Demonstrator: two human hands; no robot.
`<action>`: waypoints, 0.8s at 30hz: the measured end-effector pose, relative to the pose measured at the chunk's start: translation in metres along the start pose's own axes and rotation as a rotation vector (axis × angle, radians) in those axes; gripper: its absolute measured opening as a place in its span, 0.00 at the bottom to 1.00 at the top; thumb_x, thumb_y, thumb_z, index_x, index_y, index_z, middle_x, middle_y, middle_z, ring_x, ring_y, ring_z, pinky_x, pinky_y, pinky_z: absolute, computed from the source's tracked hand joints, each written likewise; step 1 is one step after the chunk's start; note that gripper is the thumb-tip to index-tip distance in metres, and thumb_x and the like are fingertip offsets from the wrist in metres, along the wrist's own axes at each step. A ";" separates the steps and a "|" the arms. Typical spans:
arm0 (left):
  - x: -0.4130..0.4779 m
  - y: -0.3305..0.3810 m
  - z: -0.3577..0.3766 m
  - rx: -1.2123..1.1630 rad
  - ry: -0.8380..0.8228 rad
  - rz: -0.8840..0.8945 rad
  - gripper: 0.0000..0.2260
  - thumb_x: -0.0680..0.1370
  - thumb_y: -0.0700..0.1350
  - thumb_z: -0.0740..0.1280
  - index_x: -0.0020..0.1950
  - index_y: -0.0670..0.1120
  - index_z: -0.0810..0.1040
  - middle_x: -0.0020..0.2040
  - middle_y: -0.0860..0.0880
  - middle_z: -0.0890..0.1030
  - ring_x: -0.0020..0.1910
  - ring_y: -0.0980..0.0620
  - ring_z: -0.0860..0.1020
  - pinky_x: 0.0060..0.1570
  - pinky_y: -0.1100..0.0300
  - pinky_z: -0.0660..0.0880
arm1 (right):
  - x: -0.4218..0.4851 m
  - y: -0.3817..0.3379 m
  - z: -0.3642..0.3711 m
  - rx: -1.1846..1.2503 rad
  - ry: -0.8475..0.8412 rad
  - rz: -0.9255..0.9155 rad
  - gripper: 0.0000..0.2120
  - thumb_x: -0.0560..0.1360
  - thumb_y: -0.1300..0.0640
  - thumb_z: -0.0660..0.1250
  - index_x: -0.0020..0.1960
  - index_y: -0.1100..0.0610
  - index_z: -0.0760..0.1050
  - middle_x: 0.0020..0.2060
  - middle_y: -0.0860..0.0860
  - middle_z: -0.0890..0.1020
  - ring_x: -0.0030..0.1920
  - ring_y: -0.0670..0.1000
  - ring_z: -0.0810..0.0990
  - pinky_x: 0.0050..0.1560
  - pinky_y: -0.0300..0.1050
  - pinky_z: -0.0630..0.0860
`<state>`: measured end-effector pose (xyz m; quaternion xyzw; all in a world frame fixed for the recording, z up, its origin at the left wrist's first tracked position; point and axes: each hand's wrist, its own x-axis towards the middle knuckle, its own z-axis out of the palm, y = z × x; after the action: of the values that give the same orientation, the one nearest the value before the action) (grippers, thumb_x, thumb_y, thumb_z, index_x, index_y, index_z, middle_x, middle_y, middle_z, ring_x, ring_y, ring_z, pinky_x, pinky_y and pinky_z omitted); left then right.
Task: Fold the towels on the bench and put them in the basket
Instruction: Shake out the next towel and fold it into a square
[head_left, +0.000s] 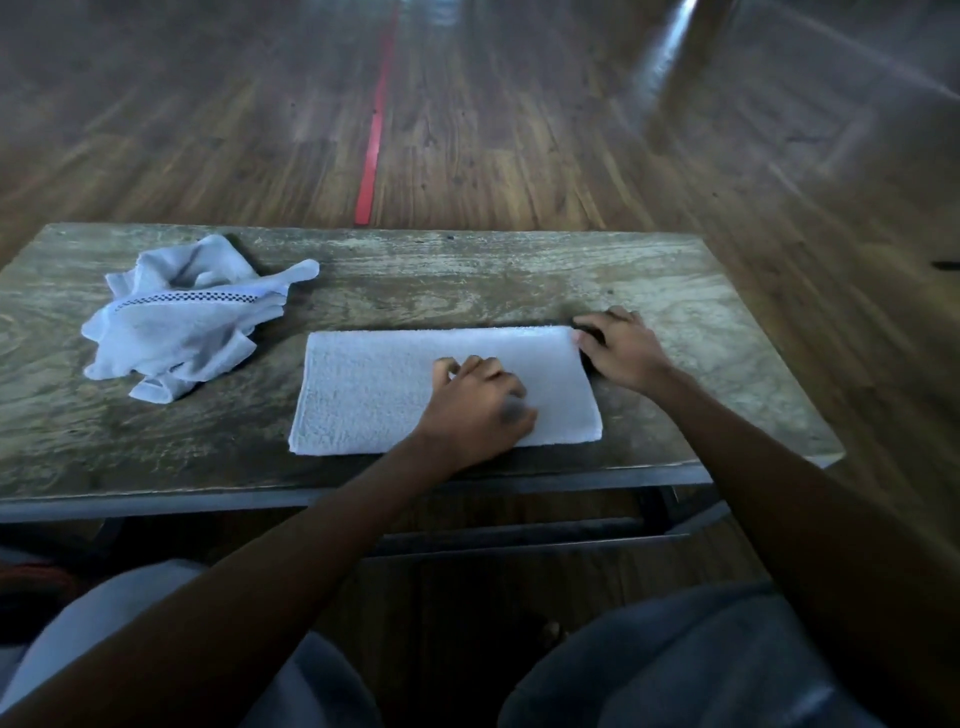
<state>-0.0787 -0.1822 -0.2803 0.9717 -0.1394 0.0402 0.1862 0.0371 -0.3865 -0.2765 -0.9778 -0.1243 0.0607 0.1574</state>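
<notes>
A white terry towel (374, 389) lies flat as a folded rectangle near the front edge of the worn wooden bench (467, 280). My left hand (475, 410) rests on top of the towel's right half, fingers curled and pressing down. My right hand (621, 345) is at the towel's far right corner, fingertips pinching its edge. A second towel (176, 322), pale with a dark checked stripe, sits crumpled at the bench's left. No basket is in view.
Dark wood floor with a red tape line (374, 135) stretches beyond the bench. The bench's dark metal frame (519, 535) runs below its front edge, above my knees. Something dark red (36, 577) shows at the lower left.
</notes>
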 end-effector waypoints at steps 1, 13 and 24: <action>0.004 0.009 0.006 -0.019 -0.005 0.014 0.17 0.76 0.60 0.62 0.57 0.52 0.78 0.56 0.53 0.75 0.61 0.53 0.69 0.60 0.54 0.52 | 0.003 -0.002 0.000 0.007 -0.019 0.001 0.21 0.80 0.45 0.55 0.70 0.49 0.67 0.64 0.56 0.70 0.68 0.60 0.63 0.66 0.56 0.64; 0.028 0.038 0.030 0.236 0.047 0.317 0.14 0.68 0.53 0.72 0.47 0.46 0.80 0.42 0.47 0.80 0.41 0.45 0.79 0.36 0.54 0.74 | 0.007 -0.005 0.000 0.006 -0.153 -0.084 0.16 0.78 0.45 0.59 0.63 0.50 0.69 0.61 0.53 0.66 0.65 0.55 0.61 0.65 0.54 0.61; 0.003 0.036 -0.010 -0.079 0.362 0.208 0.08 0.73 0.44 0.60 0.47 0.47 0.78 0.40 0.49 0.80 0.37 0.47 0.77 0.38 0.56 0.70 | 0.006 -0.042 -0.040 0.836 -0.126 -0.020 0.08 0.75 0.62 0.61 0.51 0.53 0.75 0.30 0.47 0.68 0.28 0.44 0.66 0.29 0.38 0.61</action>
<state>-0.0865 -0.2114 -0.2583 0.9209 -0.2049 0.2279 0.2409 0.0396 -0.3577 -0.2254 -0.8229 -0.1079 0.1639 0.5332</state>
